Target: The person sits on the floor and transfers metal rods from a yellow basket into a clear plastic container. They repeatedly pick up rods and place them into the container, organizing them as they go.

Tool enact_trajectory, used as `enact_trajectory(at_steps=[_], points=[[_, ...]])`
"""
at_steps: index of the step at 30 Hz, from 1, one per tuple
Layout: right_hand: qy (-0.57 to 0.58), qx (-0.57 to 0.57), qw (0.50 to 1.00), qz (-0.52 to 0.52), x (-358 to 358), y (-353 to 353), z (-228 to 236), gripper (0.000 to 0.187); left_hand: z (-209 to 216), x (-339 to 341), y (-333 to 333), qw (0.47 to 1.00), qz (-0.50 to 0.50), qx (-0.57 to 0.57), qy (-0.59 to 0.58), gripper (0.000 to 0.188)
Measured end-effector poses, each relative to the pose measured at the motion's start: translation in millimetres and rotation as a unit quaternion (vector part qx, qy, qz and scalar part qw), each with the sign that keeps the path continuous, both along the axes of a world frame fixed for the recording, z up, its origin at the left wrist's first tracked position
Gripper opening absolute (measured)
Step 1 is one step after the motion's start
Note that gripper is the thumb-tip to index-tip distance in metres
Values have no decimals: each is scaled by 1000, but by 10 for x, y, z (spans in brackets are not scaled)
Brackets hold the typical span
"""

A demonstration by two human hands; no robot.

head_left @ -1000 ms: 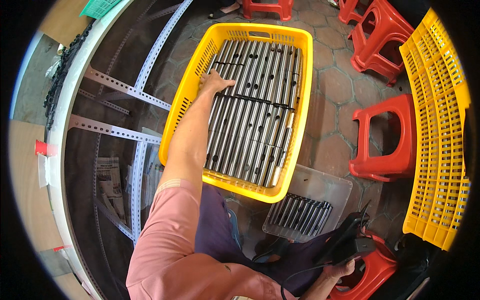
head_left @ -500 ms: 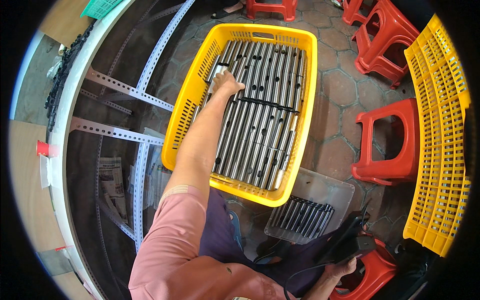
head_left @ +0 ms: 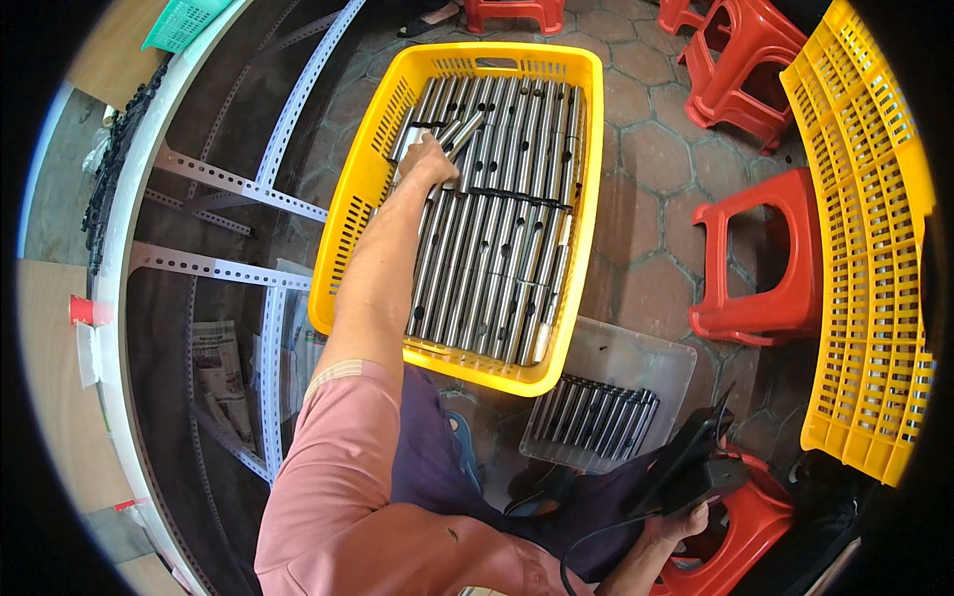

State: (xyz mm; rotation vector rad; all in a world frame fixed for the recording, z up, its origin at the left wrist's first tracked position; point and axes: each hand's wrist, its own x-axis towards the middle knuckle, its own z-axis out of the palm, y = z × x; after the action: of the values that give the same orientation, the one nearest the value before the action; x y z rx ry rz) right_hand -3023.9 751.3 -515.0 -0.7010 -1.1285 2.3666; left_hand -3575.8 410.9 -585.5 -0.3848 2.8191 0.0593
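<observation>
My left hand reaches into the yellow plastic basket, its fingers closed round a metal tube. The tube is silvery, tilted across its neighbours; a second one may lie along it in the grip. Below and around the hand, the basket is filled with rows of metal tubes, many with dark holes. Low on the right, my right hand grips a black box-shaped device with a cable running from it. Most of the right hand's fingers are hidden behind the device.
A clear plastic bin with more dark tubes stands on the tiled floor beside the basket. Red stools and a second yellow basket are at the right. A white perforated metal frame and a table edge line the left.
My left hand has lifted a tube to a slant out of its row. My right hand still holds the black device. The whole view has shifted slightly.
</observation>
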Motion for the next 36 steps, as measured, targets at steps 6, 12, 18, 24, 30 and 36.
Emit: enact_trajectory(at_steps=[6,12,18,24,30,36], points=[[17,20,1000,-16,-191,-93,206,101,99,110,-77,999,0,10,48,65],[34,-19,999,5,-43,-52,67,93,172,225,-207,993,34,54,97,63],[30,-14,999,-22,-142,-38,195,108,343,422,-151,940,112,298,120,75],[35,-2,999,1,-147,78,197,109,842,1116,78,866,-51,473,151,44],[39,-20,999,-14,-34,131,132,100,1765,2646,1076,864,-160,477,6,69],[75,-80,994,14,-34,202,128,100,480,3928,1618,766,-17,601,-226,74]])
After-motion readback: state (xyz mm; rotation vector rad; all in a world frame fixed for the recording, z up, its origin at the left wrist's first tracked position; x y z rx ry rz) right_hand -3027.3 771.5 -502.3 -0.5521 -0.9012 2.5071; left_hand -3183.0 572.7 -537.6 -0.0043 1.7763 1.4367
